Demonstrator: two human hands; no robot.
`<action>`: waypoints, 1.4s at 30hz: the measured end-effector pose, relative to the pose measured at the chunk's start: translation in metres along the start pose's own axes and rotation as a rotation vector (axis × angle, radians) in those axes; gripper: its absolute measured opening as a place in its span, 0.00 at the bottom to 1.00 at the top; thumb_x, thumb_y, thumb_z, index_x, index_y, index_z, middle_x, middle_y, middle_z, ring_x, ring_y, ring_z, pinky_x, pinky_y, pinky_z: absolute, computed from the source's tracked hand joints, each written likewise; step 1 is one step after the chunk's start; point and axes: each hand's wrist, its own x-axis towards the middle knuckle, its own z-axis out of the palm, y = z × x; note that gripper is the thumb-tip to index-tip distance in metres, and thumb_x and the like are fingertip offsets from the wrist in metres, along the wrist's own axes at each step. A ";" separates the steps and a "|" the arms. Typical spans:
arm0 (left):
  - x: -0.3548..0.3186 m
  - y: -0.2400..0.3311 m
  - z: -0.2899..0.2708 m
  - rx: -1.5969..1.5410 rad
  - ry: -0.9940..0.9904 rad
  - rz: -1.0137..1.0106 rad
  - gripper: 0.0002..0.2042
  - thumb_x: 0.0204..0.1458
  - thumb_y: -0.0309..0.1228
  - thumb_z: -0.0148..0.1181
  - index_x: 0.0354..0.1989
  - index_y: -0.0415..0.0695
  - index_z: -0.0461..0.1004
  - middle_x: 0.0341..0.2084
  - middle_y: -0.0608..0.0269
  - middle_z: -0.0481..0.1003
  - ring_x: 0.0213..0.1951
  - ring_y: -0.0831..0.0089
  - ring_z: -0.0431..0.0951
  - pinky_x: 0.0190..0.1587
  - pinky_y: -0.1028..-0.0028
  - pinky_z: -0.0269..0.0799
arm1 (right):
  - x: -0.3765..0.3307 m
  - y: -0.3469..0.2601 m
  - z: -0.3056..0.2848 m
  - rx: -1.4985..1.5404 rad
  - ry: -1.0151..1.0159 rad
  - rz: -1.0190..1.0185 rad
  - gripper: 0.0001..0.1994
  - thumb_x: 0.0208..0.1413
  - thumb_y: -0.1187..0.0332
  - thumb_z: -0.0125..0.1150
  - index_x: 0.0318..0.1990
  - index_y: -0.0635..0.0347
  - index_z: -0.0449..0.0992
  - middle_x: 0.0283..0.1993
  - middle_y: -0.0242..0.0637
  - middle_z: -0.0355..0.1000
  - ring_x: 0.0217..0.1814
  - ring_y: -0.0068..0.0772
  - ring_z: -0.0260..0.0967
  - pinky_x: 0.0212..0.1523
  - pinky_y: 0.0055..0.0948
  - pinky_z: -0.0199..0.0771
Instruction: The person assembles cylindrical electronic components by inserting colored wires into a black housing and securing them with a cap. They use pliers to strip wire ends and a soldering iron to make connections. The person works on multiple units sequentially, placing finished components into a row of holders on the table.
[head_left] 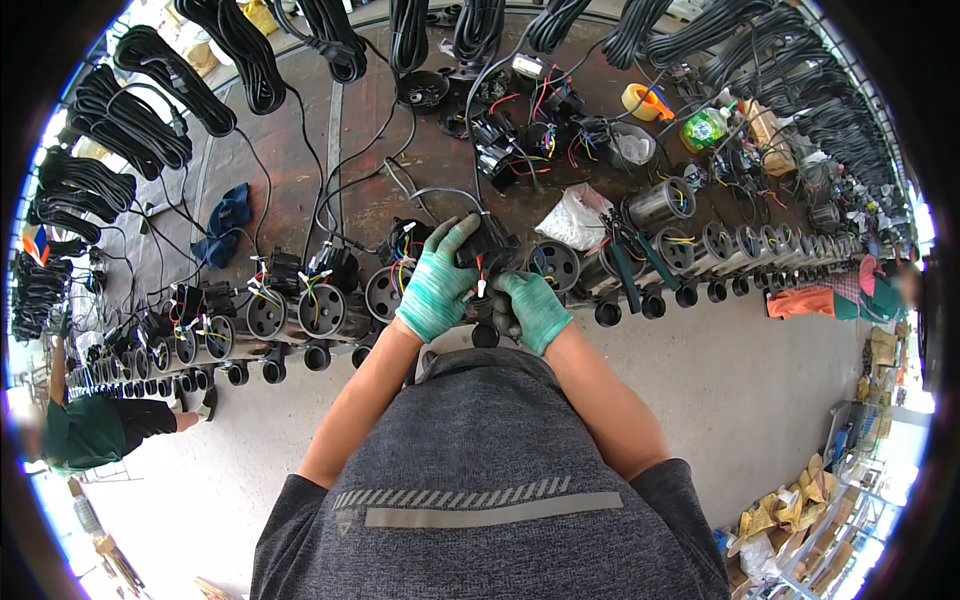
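Note:
My left hand (438, 285), in a green glove with grey-dirtied fingers, grips a black plastic housing (490, 243) from its left side. A black cable runs up from the top of this housing. Red wires with a small white connector (482, 287) hang below it, between my hands. My right hand (535, 308), gloved the same way, is closed at the lower right of the housing; its fingertips are partly hidden, so what they pinch is unclear. Beside my hands stand metal cylinders with round, holed ends, one at the left (385, 294) and one at the right (554, 266).
Green-handled pliers (622, 265) lean at the bench edge beside a bag of white pieces (575, 217). Coiled black cables (235, 50) hang along the far side. A blue cloth (222, 225), yellow tape (645, 102) and a green bottle (703, 129) lie on the bench. Co-workers stand at both sides.

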 end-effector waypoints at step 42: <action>0.002 0.011 -0.014 0.344 -0.025 0.237 0.30 0.47 0.21 0.74 0.63 0.39 0.76 0.74 0.46 0.65 0.71 0.42 0.66 0.73 0.55 0.65 | -0.017 0.007 -0.012 0.131 0.009 -0.086 0.11 0.71 0.65 0.62 0.49 0.65 0.80 0.34 0.40 0.82 0.26 0.36 0.81 0.25 0.33 0.78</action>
